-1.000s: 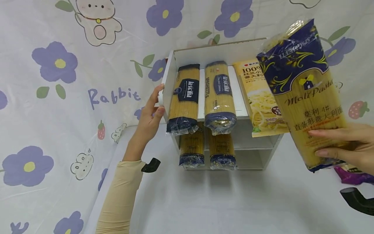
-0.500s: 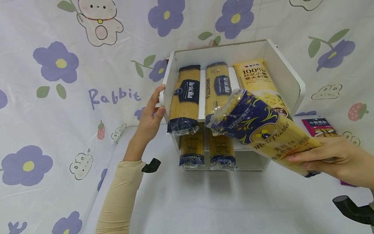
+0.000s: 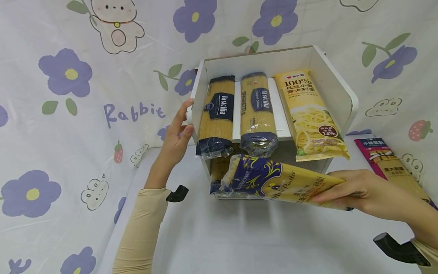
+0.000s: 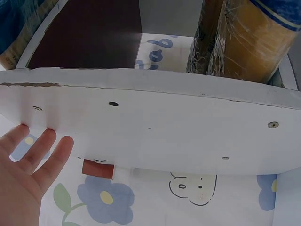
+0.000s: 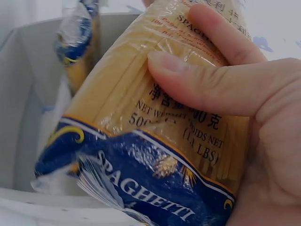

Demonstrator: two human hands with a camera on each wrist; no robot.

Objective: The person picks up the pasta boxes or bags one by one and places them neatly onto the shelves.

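My right hand (image 3: pixel 362 194) grips the lower end of a pack of spaghetti (image 3: pixel 273 179), yellow with a dark blue top. The pack lies nearly level in front of the white shelf's lower opening, its blue end pointing left. In the right wrist view, thumb and fingers press into the spaghetti wrapper (image 5: pixel 113 89). My left hand (image 3: pixel 176 140) rests against the left side of the shelf (image 3: pixel 197 95); the left wrist view has its straight fingers (image 4: pixel 59 160) on the white side panel (image 4: pixel 155 127). A lower-level spaghetti pack (image 3: pixel 219 171) is partly covered by the held one.
Two dark-labelled spaghetti packs (image 3: pixel 216 118) (image 3: pixel 259 114) and a yellow noodle bag (image 3: pixel 311 114) lie on the upper shelf. A pink-and-yellow pasta pack (image 3: pixel 393 163) lies on the white table (image 3: pixel 256 239) to the right. A flower-print cloth (image 3: pixel 85 125) hangs behind.
My right hand has carried the spaghetti pack left and down from the upper right, tipping it from near upright to almost level. My left hand has stayed on the shelf's side.
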